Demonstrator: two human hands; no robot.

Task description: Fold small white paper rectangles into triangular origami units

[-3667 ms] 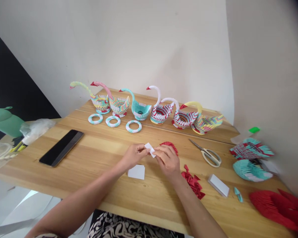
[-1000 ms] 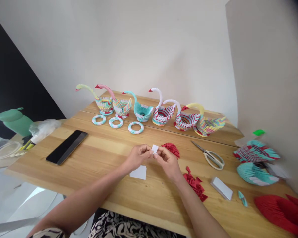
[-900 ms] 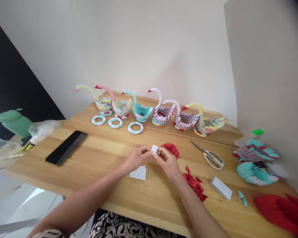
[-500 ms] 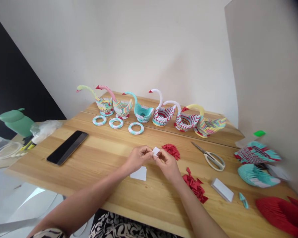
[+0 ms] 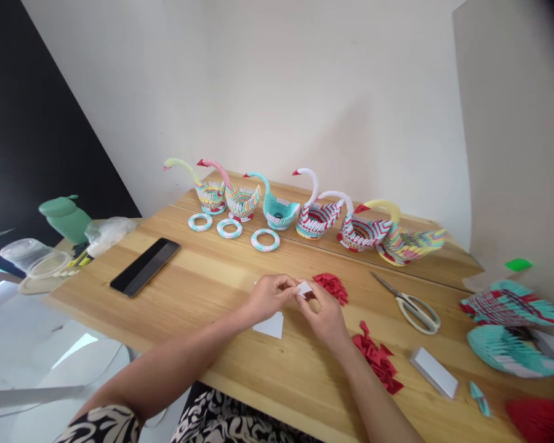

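A small white piece of paper (image 5: 304,288) is pinched between my two hands above the middle of the table. My left hand (image 5: 271,298) grips its left side with thumb and fingers, and my right hand (image 5: 324,315) holds the other side. On the wood below my left wrist lie flat white paper sheets (image 5: 269,325). Just beyond my right hand is a heap of red folded paper pieces (image 5: 331,288). A second, looser pile of red paper triangles (image 5: 377,359) lies beside my right forearm.
Folded-paper swans (image 5: 279,212) line the table's back, with paper rings (image 5: 264,240) before them. A phone (image 5: 145,267) lies left. Scissors (image 5: 413,307), a white paper stack (image 5: 434,371) and teal paper pieces (image 5: 512,352) are right. A green bottle (image 5: 65,219) stands far left.
The whole view has swung a little to the left, so the things on the table appear further right. Both hands keep hold of the small white paper, which looks slightly turned.
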